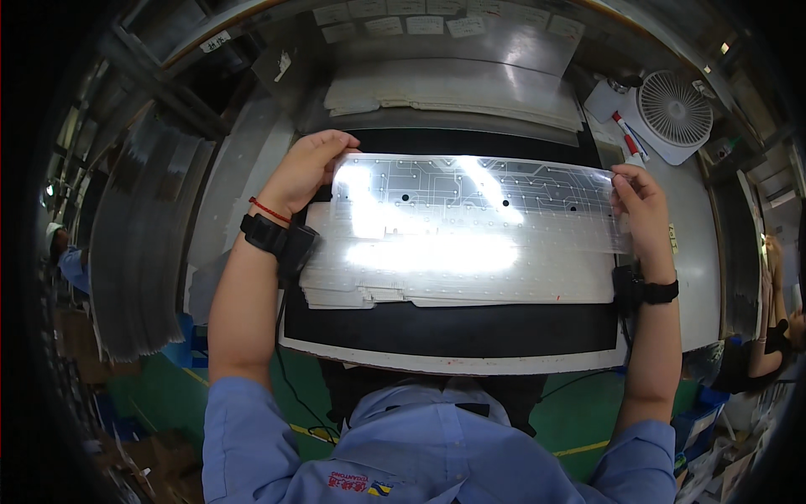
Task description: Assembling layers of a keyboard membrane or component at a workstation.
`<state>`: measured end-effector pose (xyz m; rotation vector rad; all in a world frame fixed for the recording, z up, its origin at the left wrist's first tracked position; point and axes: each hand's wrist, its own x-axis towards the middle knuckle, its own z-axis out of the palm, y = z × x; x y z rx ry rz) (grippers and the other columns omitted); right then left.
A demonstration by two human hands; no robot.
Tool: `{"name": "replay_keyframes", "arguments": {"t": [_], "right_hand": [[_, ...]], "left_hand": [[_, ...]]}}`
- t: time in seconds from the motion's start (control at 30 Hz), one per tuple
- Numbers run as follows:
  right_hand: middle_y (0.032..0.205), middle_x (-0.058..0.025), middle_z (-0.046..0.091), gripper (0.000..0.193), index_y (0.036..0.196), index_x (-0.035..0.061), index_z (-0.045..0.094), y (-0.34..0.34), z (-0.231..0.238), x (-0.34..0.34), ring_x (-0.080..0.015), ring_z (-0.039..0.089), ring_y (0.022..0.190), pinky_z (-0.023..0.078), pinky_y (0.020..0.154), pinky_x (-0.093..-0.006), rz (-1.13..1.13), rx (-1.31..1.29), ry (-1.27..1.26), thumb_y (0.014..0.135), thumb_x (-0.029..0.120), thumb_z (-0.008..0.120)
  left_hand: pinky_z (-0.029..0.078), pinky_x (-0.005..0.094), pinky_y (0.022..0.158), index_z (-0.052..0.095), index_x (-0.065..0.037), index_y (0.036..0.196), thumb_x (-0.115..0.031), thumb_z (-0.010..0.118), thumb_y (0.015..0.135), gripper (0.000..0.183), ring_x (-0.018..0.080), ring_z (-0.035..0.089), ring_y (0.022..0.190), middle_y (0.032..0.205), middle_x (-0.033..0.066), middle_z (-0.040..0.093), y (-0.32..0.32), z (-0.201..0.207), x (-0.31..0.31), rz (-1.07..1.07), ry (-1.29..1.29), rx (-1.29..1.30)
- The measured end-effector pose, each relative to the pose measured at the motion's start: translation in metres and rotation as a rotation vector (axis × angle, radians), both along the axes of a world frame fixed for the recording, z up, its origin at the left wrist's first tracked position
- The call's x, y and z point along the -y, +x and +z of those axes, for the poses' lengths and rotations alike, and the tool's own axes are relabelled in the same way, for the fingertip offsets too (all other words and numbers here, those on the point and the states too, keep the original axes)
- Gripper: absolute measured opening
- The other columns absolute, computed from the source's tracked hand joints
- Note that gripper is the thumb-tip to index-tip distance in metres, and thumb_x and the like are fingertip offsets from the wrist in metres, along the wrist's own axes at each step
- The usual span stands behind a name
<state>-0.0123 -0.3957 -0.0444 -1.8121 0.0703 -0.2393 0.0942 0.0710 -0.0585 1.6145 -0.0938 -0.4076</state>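
A clear plastic sheet printed with fine circuit lines (pixel 537 197) is stretched between my two hands, with bright glare across its middle. My left hand (pixel 312 164) pinches its upper left corner between thumb and fingers. At the upper right corner, my right hand (pixel 641 200) grips it the same way. Under the sheet lies a stack of similar pale sheets (pixel 504 290), its lower left edges stepped. The stack rests on a black mat (pixel 512 326) on the table. Whether the held sheet touches the stack I cannot tell.
Behind the mat lies another pile of pale sheets (pixel 453 84). A white fan (pixel 676 105) and a red and white marker (pixel 626 133) are at the back right. Tall sheet stacks (pixel 138 244) stand at the left. Other people are visible at both sides.
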Motion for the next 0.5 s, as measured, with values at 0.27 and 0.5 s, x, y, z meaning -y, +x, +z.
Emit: {"name": "replay_keyframes", "arguments": {"t": [0.27,0.5], "right_hand": [[0.079,0.001,0.058,0.018,0.108,0.0023,0.063,0.0,0.001,-0.001,-0.006,0.053,0.067,0.043,0.058,-0.0201,-0.052,-0.002,0.058,0.093,0.011,0.059],[0.078,0.0008,0.057,0.019,0.109,0.0005,0.062,-0.002,0.001,0.001,-0.0061,0.053,0.065,0.043,0.057,-0.0197,-0.09,0.012,0.086,0.093,0.011,0.059]], "left_hand": [[0.051,0.0272,0.073,0.056,-0.008,0.093,-0.031,0.045,0.1,0.027,0.0117,0.061,0.079,0.092,0.0048,0.064,0.007,-0.005,-0.01,-0.043,-0.116,-0.017],[0.05,0.0238,0.068,0.058,-0.004,0.114,-0.027,0.044,0.1,0.03,0.0092,0.061,0.074,0.091,0.0021,0.064,-0.011,0.01,0.015,0.004,-0.075,-0.061]]}}
